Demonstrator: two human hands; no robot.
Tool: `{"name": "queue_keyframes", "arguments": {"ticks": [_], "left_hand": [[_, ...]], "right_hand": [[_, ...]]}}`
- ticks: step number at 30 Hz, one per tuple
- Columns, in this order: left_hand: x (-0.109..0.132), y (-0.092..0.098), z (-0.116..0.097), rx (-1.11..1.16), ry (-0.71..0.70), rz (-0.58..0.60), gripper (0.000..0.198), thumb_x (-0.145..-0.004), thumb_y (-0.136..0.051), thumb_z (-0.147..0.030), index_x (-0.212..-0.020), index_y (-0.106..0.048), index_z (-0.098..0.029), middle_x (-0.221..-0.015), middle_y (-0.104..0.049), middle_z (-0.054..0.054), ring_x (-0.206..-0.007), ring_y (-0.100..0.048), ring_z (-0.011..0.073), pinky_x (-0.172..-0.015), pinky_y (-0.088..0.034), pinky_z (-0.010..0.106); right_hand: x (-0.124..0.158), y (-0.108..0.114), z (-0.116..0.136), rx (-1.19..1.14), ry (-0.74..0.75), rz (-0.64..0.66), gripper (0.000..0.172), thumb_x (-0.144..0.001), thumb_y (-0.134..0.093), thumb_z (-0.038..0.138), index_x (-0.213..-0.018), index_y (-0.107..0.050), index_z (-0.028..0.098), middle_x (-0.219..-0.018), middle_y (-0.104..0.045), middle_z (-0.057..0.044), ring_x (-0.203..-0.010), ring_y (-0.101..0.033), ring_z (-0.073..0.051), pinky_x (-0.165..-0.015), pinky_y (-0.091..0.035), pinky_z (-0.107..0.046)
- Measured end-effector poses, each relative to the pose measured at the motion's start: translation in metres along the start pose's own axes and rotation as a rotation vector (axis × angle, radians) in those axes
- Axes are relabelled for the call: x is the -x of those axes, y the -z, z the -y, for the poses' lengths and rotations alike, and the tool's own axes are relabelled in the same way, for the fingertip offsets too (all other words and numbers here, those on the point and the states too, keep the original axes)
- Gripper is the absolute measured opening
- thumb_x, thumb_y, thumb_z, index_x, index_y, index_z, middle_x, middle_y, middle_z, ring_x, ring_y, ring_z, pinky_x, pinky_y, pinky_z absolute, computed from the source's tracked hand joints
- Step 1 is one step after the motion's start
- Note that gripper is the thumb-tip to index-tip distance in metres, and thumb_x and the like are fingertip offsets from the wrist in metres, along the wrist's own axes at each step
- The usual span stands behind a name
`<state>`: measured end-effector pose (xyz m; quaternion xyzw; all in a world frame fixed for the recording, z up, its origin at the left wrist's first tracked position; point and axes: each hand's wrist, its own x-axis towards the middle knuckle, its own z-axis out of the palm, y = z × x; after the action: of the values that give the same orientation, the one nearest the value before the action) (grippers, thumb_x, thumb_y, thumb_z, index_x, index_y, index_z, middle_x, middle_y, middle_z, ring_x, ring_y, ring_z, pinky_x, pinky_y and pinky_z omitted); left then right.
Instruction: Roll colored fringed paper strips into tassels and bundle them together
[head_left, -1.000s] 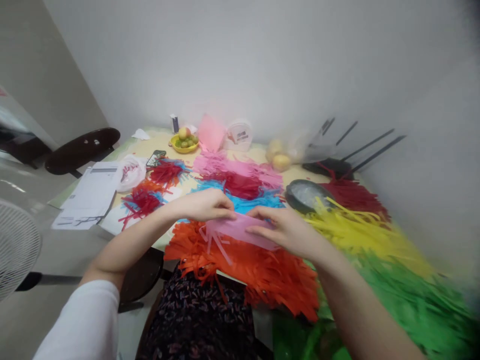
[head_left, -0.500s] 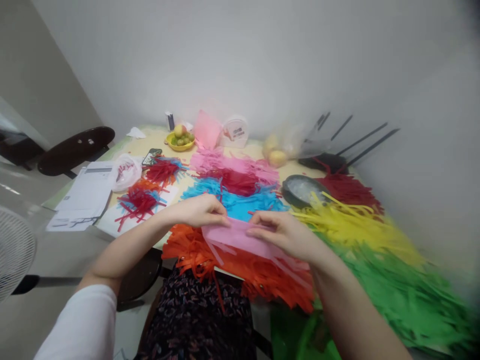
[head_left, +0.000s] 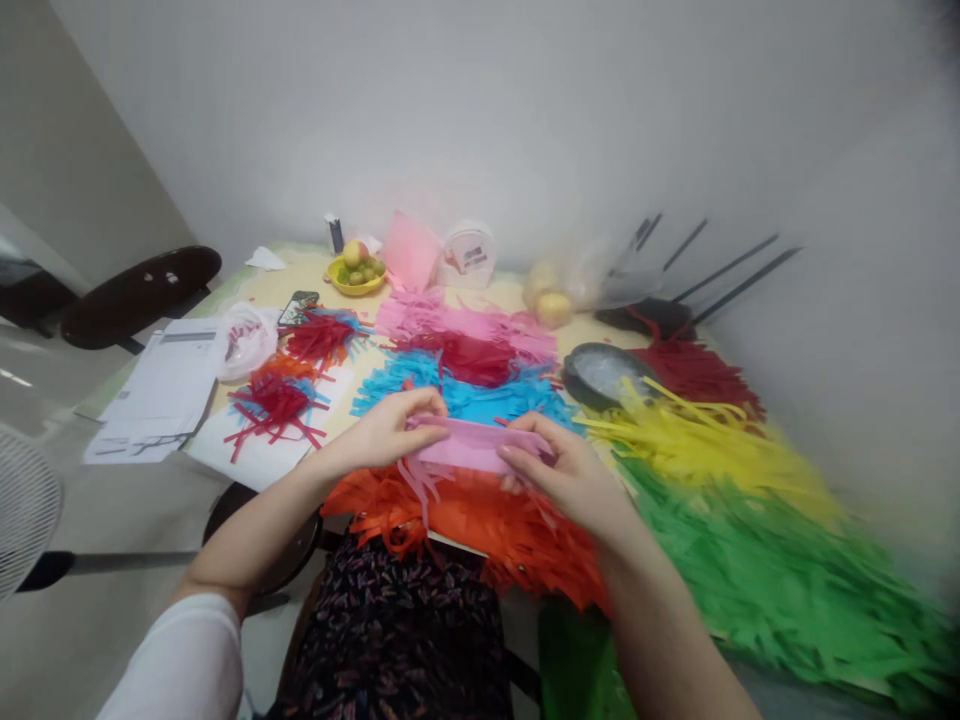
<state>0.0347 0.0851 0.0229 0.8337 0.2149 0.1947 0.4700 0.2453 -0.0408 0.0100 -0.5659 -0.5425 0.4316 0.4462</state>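
A strip of pink fringed paper [head_left: 469, 446] is stretched between my two hands, its cut fringe dangling at both ends. My left hand [head_left: 397, 428] pinches its left end between thumb and fingers. On the other end my right hand [head_left: 559, 470] is closed, thumb in front. Below the strip, at the table's near edge, lies a pile of orange fringed paper [head_left: 480, 510]. Just beyond my hands are blue fringed paper [head_left: 487, 400], red fringed paper [head_left: 480, 358] and more pink fringe [head_left: 465, 322].
Yellow [head_left: 697, 440], green [head_left: 757, 570] and dark red fringes [head_left: 697, 378] cover the right side, beside a dark bowl [head_left: 604, 376]. Mixed red-blue bundles [head_left: 281, 400], a phone [head_left: 298, 308] and printed sheets [head_left: 161, 380] lie left. A yellow fruit bowl [head_left: 356, 284] stands behind. A fan [head_left: 26, 515] is at far left.
The pink strip has been raised slightly and drawn up narrower between my hands, its fringe now gathered at the ends. My right hand has closed further round its end.
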Motion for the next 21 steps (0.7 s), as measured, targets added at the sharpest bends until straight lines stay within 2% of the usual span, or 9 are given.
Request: {"name": "queue_keyframes", "arguments": {"ticks": [3, 6, 8, 12, 15, 19, 21], "left_hand": [[0.004, -0.005, 0.004, 0.141, 0.073, -0.116, 0.022, -0.084, -0.063, -0.035, -0.087, -0.065, -0.013, -0.082, -0.065, 0.003, -0.074, -0.059, 0.0144, -0.067, -0.045, 0.023], [0.008, -0.009, 0.006, 0.324, 0.157, -0.152, 0.023, -0.083, -0.064, -0.036, -0.088, -0.066, -0.013, -0.071, -0.065, 0.001, -0.06, -0.062, 0.0138, -0.057, -0.047, 0.023], [0.011, -0.011, 0.007, 0.443, 0.165, -0.141, 0.021, -0.084, -0.064, -0.033, -0.091, -0.066, -0.014, -0.066, -0.065, 0.0, -0.053, -0.063, 0.0138, -0.054, -0.049, 0.024], [0.014, -0.012, 0.012, 0.604, 0.08, -0.108, 0.008, -0.08, -0.063, -0.019, -0.082, -0.068, -0.014, -0.065, -0.067, 0.002, -0.055, -0.066, 0.0133, -0.056, -0.052, 0.022], [0.015, -0.011, 0.015, 0.664, 0.035, -0.1, 0.006, -0.075, -0.061, -0.01, -0.074, -0.066, -0.013, -0.067, -0.066, 0.001, -0.059, -0.067, 0.0128, -0.058, -0.053, 0.022], [0.014, -0.01, 0.016, 0.676, 0.011, -0.1, 0.008, -0.076, -0.057, -0.009, -0.072, -0.063, -0.014, -0.066, -0.062, 0.0, -0.058, -0.065, 0.0117, -0.06, -0.053, 0.023], [0.014, -0.009, 0.016, 0.667, 0.018, -0.101, 0.007, -0.079, -0.057, -0.013, -0.073, -0.061, -0.014, -0.063, -0.06, -0.001, -0.057, -0.064, 0.0116, -0.06, -0.053, 0.024]], "right_hand": [[0.001, -0.011, -0.006, -0.138, -0.01, -0.079, 0.031, -0.083, -0.067, 0.05, -0.081, -0.054, 0.022, -0.056, -0.064, 0.002, -0.049, -0.06, -0.015, -0.05, -0.048, -0.025], [0.002, -0.018, -0.011, -0.158, 0.046, -0.204, 0.025, -0.081, -0.071, 0.045, -0.082, -0.062, 0.021, -0.066, -0.066, 0.001, -0.053, -0.061, -0.014, -0.051, -0.049, -0.024], [0.002, -0.02, -0.017, -0.19, 0.076, -0.242, 0.018, -0.08, -0.071, 0.039, -0.087, -0.068, 0.022, -0.075, -0.069, 0.0, -0.055, -0.062, -0.014, -0.052, -0.05, -0.024], [0.002, -0.023, -0.03, -0.319, 0.066, -0.228, 0.005, -0.078, -0.071, 0.029, -0.079, -0.072, 0.024, -0.066, -0.068, 0.0, -0.049, -0.06, -0.014, -0.047, -0.047, -0.024], [-0.001, -0.024, -0.034, -0.335, 0.11, -0.223, 0.008, -0.079, -0.068, 0.027, -0.072, -0.071, 0.023, -0.061, -0.067, 0.001, -0.041, -0.051, -0.011, -0.042, -0.041, -0.024], [-0.005, -0.021, -0.028, -0.244, 0.283, -0.165, 0.013, -0.081, -0.066, 0.023, -0.069, -0.072, 0.024, -0.063, -0.067, 0.0, -0.056, -0.059, -0.015, -0.055, -0.047, -0.026], [-0.006, -0.018, -0.024, -0.198, 0.314, -0.15, 0.014, -0.082, -0.064, 0.022, -0.072, -0.074, 0.024, -0.064, -0.067, -0.001, -0.061, -0.061, -0.016, -0.06, -0.048, -0.027]]}}
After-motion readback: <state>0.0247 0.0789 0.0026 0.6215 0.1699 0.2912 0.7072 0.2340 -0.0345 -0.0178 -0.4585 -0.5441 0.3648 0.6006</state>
